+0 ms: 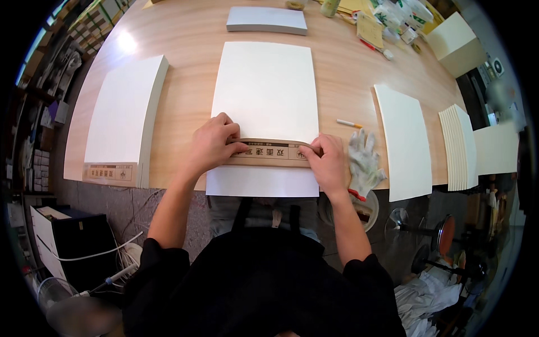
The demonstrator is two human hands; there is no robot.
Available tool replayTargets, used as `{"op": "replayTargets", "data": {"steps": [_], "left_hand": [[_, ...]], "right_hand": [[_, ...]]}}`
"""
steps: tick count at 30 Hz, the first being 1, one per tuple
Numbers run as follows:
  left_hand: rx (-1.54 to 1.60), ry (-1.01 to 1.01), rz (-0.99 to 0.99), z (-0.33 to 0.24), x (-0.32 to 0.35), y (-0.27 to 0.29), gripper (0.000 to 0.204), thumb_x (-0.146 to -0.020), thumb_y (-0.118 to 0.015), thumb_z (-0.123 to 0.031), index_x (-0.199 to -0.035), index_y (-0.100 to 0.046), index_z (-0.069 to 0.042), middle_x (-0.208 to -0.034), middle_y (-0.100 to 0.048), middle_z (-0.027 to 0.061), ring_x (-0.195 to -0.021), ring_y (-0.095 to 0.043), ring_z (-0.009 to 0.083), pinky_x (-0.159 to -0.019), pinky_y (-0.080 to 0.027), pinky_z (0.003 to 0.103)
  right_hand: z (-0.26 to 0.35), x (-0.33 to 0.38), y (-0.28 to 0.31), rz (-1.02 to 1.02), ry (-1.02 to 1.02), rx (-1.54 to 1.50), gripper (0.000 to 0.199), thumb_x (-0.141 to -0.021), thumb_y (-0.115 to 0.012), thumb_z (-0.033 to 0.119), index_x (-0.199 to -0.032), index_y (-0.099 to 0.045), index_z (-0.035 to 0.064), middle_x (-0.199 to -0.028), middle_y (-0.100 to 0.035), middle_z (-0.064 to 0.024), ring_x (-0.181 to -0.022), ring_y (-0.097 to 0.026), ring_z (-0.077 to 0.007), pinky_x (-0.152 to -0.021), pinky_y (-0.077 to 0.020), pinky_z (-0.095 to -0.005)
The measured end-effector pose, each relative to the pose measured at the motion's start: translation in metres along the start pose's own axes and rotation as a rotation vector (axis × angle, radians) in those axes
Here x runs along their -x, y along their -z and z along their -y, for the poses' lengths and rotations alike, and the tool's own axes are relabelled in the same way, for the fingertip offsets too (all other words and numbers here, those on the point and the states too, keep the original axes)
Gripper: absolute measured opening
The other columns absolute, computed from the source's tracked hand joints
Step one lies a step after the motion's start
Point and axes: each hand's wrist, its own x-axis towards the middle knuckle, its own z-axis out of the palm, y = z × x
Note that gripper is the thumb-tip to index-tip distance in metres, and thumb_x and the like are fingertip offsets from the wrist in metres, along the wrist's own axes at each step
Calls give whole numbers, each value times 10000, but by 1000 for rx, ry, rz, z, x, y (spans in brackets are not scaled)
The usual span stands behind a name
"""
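Observation:
A brown printed paper band (266, 154) lies crosswise over the lower part of a stack of white paper sheets (266, 90) in front of me. My left hand (216, 143) pinches the band's left end between thumb and fingers. At the other end, my right hand (328, 162) grips the band, its thumb on top. The band's far edge curls up a little between the hands. Below the band, the near end of the white sheets (261, 181) sticks out past the table edge. Whether the band passes under the sheets is hidden.
To the left stands a thick white stack (124, 112) with a similar brown band (109, 173). A smaller stack (266, 19) sits at the back. Right of me are a work glove (365, 163), a pen-like stick (349, 123), white boards (401, 140) and a ribbed stack (457, 149).

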Motion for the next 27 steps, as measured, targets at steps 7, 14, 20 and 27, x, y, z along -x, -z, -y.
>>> {"op": "replayTargets", "data": {"steps": [7,14,20,27], "left_hand": [[-906,-710,258,-56,-54,9,1079,-788,-904,-302,-1679,-304,-399,-1228,-657,30,-1076,-671,194,-926,-482,350],[-993,-757,404,-81,-84,-19,681,-1059,-594,-243,-1607,-342,-560,-1211,-646,11,-1081,-694,199,-928,-506,334],[-913,-783,418,-74,-87,-20,1245,-544,-1011,-295,-1598,-389,-521,-1189,-674,27,-1136,-668,225,-905,-487,344],[-778,-700,484,-74,-93,-21,1139,-568,-1004,-281,-1529,-464,-566,-1215,-668,13,-1165,-668,232,-945,-505,363]], "right_hand": [[-2,-4,31,174,-171,-227,246,-897,-786,109,-1099,-679,16,-1037,-668,-124,-948,-637,-344,-844,-541,-406],[-62,26,111,14,172,479,180,-886,-735,45,-1065,-721,47,-1054,-688,-121,-919,-664,-350,-795,-545,-429],[1,23,83,-9,481,290,192,-842,-719,18,-1031,-715,50,-919,-654,-118,-873,-647,-326,-770,-534,-444],[42,3,-17,373,937,481,204,-884,-683,102,-1063,-684,7,-1028,-654,-111,-922,-654,-272,-805,-556,-405]]}}
